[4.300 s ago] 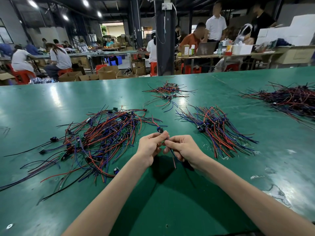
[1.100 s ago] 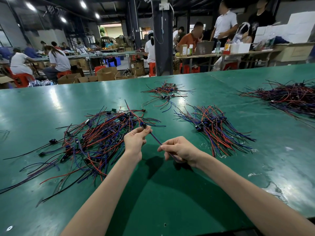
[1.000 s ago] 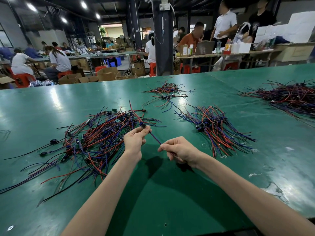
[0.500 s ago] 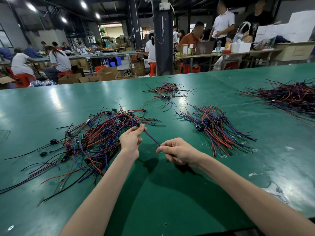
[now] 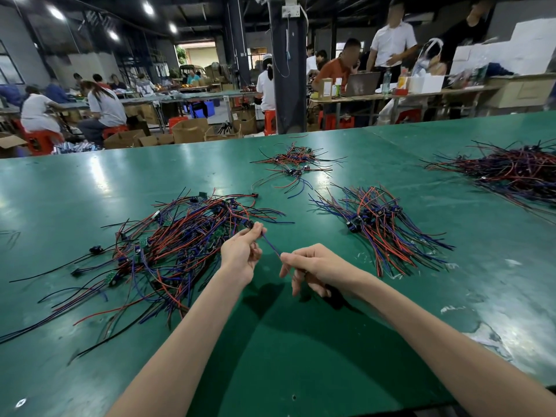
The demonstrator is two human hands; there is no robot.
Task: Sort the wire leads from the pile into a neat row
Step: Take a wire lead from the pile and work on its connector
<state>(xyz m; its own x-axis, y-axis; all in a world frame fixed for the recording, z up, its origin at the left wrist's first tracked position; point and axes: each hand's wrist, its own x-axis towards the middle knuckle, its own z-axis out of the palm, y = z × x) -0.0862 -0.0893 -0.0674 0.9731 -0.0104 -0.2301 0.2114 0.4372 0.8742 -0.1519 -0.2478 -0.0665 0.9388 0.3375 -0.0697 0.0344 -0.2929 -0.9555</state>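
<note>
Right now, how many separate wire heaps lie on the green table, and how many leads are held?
Tangled pile: 1
Aligned bundle: 1
Small far scatter: 1
Far-right heap: 1
Held lead: 1
Total: 5, counting 4 heaps and 1 lead.

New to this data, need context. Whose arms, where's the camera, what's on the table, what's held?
No machine here: a person's bare arms, filmed by one wide-angle camera worn on their head. The left hand and right hand pinch one wire lead, stretched between them above the green table. To their left lies the tangled pile of red, blue and black leads; to the right a tidier bunch; farther back a small heap and a far-right heap.
</note>
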